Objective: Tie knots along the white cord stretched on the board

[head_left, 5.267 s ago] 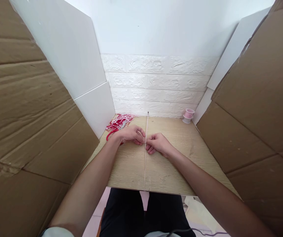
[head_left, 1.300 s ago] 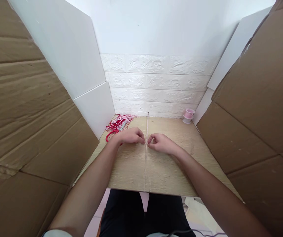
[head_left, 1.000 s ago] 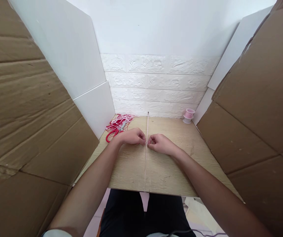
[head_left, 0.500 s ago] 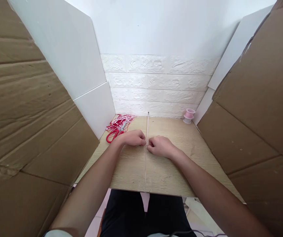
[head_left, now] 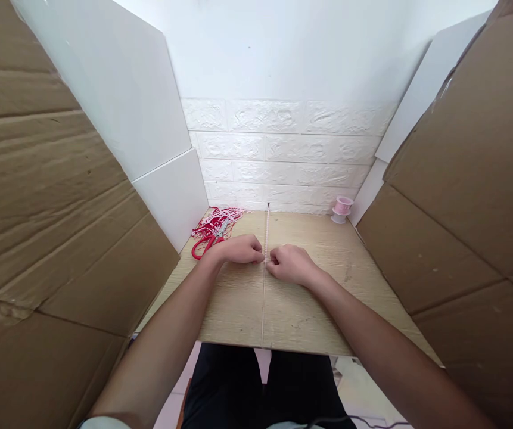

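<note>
A thin pale cord runs straight down the middle of the table, from a small nail or pin at the back to the front edge. Its far part looks thicker, like a knotted pinkish-white braid. From the left, my left hand is closed, its fingertips pinched at the lower end of the braid. My right hand is closed too, curled fingers against the cord from the other side. Any fine strand ends between the fingers are too small to make out.
Red-handled scissors lie left of my left hand, partly on a tangled heap of red and white threads. A pink spool stands at the back right. Cardboard walls flank both sides, and a white brick-patterned wall closes the back.
Almost nothing differs. Both hands stay pinched at the same place on the cord, and the whole view has shifted very slightly.
</note>
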{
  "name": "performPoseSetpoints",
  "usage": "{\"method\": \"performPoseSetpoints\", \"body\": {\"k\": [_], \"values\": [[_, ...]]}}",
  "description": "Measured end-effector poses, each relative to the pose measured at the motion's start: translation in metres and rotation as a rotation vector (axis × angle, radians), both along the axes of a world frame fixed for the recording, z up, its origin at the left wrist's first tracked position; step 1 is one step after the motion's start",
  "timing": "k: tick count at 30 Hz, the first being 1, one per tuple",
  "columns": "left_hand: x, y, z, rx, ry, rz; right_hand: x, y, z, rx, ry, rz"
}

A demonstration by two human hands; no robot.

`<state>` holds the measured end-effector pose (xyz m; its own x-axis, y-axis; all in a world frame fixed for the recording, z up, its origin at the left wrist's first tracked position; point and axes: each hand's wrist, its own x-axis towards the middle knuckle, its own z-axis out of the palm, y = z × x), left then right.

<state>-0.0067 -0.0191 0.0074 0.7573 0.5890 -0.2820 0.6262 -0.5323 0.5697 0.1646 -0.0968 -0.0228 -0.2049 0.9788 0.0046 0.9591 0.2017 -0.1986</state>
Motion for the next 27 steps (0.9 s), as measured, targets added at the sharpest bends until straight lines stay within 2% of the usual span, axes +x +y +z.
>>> {"method": "performPoseSetpoints", "body": {"k": [5,22,24,27], "values": [[-0.0009,0.0011,-0.0009,0.025,0.032,0.078,0.0034,0.0016,-0.0012,0.008,0.004,-0.025],[-0.0005,0.0049,-0.0065,0.095,0.018,0.063,0.0017,0.0035,-0.0032,0.005,0.005,-0.087],[-0.0006,0.0040,-0.0048,0.070,0.049,0.108,0.0023,0.0035,-0.0034,0.012,0.011,-0.070],[-0.0023,0.0018,0.0003,-0.052,0.092,0.163,0.0053,0.0039,-0.0034,0.028,0.025,-0.028]]}}
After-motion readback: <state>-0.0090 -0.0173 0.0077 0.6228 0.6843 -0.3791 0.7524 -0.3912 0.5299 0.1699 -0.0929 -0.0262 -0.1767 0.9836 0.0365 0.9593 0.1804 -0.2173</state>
